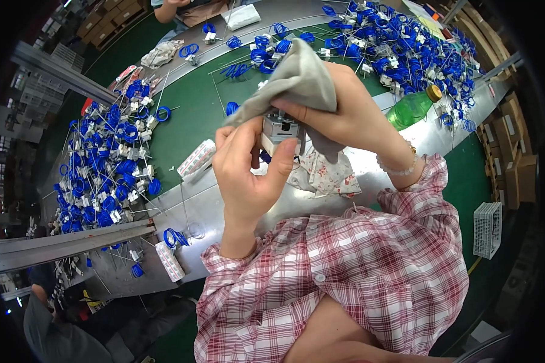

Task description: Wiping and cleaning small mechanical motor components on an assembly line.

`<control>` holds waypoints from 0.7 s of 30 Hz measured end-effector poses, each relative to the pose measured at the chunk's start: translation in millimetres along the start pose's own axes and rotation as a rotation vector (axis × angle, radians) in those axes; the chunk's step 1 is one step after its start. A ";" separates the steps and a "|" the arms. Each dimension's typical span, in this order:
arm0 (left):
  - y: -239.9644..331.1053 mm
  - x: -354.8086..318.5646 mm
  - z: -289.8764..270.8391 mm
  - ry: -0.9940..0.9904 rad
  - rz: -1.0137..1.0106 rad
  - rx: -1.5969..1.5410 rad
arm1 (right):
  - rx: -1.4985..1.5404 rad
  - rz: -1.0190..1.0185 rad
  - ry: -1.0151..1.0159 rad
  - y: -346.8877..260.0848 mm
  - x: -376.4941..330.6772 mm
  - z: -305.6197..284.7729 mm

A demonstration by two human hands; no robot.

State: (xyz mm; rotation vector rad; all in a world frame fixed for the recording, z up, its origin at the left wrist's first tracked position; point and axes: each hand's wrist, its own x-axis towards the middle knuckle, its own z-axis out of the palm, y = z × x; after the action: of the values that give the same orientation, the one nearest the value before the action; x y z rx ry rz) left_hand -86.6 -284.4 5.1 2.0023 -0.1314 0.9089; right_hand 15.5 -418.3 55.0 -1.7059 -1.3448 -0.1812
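Green matting (188, 100) with a bare metal strip (369, 166) along its near side makes up the workbench, and at its middle, in front of the wearer's chest, a small grey-and-white block (284, 129) is held up between 2 bare hands. Just to the left of the block and below it, the left hand (248, 166) rises on a steep forearm, its thumb set against the block's lower right and its fingers bent around the left side, so the grip is narrow and closed on the block. From the right of the block, the right hand (345, 106) reaches across with the forearm slanting up and inward, a beaded bracelet (399, 166) at the wrist; its thumb points left just above the block, and its fingers are gathered on a grey cloth (300, 78) that rises over the block's top. Whether that thumb touches the block itself, I cannot tell. Below and right of the block lies a floral cloth (333, 175); left of it, a white printed box (197, 160). Blue-coiled parts (124, 166) heap farther left of the block, and a green bottle (409, 111) lies tilted to its right.
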 end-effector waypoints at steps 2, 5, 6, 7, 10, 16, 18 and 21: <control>-2.9 -1.2 0.6 0.006 -0.016 0.024 | 0.236 0.300 -0.057 -1.8 -0.5 2.3; -6.6 -3.4 1.1 0.006 0.011 0.069 | 0.171 0.196 -0.010 6.7 -1.9 13.0; -6.2 -3.0 0.2 0.003 0.016 0.067 | 0.070 0.107 0.015 8.2 -1.8 15.4; -6.8 -3.1 -0.1 -0.003 0.015 0.082 | 0.065 0.110 0.019 9.8 -2.2 17.2; -9.0 -4.9 -0.4 -0.002 0.027 0.108 | 0.016 0.108 0.043 11.6 -2.5 23.0; -12.0 -7.9 -4.4 -0.002 0.022 0.148 | 0.251 0.408 0.018 12.9 1.1 33.1; -12.9 -8.0 -3.8 0.000 0.022 0.151 | 0.357 0.511 0.008 17.8 0.3 35.0; -15.1 -8.5 -5.8 0.013 0.033 0.141 | 0.440 0.586 -0.020 17.3 2.8 35.2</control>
State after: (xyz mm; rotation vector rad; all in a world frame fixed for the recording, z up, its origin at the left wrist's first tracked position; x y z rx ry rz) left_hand -89.6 -273.2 -8.9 2.1296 -0.0958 0.9758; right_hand 16.6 -390.5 27.3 -1.6376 -0.7711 0.4365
